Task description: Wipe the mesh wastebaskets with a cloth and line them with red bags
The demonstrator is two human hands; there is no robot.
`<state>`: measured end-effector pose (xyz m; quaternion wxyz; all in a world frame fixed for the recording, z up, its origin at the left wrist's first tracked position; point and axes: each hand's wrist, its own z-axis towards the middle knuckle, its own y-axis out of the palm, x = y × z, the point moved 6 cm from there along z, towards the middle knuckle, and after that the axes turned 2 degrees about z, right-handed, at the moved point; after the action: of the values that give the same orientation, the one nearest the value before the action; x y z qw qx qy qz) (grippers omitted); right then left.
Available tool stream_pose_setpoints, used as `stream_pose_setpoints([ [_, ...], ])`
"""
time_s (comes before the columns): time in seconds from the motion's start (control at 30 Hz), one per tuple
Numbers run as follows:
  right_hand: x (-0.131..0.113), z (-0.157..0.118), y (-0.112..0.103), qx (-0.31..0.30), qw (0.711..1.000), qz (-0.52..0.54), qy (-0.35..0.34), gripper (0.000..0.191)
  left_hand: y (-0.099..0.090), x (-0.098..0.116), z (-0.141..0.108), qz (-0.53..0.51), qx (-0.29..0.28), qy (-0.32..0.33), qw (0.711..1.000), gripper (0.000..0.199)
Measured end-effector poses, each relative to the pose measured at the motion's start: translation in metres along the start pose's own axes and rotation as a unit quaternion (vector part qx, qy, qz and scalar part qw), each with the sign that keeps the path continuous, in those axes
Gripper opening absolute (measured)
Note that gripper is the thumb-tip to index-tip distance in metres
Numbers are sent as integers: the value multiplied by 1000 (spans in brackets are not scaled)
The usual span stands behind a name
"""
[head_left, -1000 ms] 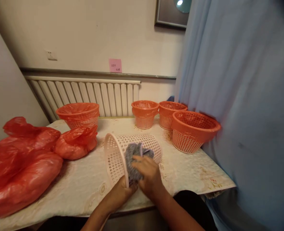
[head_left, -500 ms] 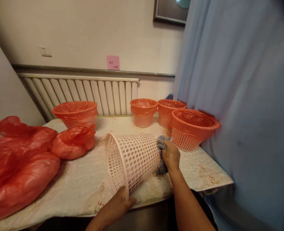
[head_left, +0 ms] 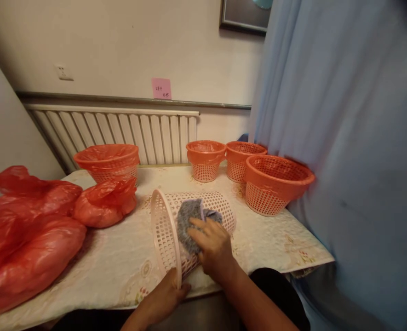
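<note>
Sideways, in head view, pale perforated basket [head_left: 213, 201] is laid on cloth-covered table [head_left: 110, 262] before person, long axis running left to right, mouth turned left, narrower base right; near rim gripped between thumb and fingers of left hand [head_left: 165, 294]; grey cloth [head_left: 189, 225] held beneath loosely curled fingers of right hand [head_left: 215, 246], pressed on basket's side, forearm slanted up from lower right; pink wall note [head_left: 161, 88] handwritten, figures too small to read surely

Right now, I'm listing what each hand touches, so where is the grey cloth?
In the head view, the grey cloth is just below centre, under the right hand, against the side of the pale basket.
</note>
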<state>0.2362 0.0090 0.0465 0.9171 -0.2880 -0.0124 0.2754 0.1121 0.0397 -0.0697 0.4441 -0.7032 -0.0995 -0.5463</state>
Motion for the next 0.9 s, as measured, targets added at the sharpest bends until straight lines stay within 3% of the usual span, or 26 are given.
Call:
stream_pose_setpoints([
  [0.2,123,-14,-9,-24,970,-98,219,40,6,-18,-7,10,-31,-46,998,64],
  [0.27,149,-23,-14,-29,950,-127,282,36,6,-18,-9,13,-44,-48,998,65],
  [0.33,159,-29,-16,-40,938,-144,313,32,4,-13,-9,17,-64,-44,997,68],
  [0.43,154,-31,-16,-47,938,-157,304,30,-4,5,-4,0,-63,-24,998,75],
  [0.53,148,-30,-15,-46,939,-162,299,29,-18,30,6,-77,-1,-13,997,75],
  [0.63,148,-30,-16,-46,940,-153,302,27,-26,52,16,-221,46,18,974,74],
  [0.73,143,-27,-15,-47,948,-129,289,29,-25,63,21,-290,50,39,955,70],
  [0.8,126,-21,-11,-43,963,-96,246,34,-21,66,21,-281,43,43,958,66],
  [0.9,75,-10,-5,-37,988,-24,148,44,-15,64,21,-245,35,51,968,58],
])
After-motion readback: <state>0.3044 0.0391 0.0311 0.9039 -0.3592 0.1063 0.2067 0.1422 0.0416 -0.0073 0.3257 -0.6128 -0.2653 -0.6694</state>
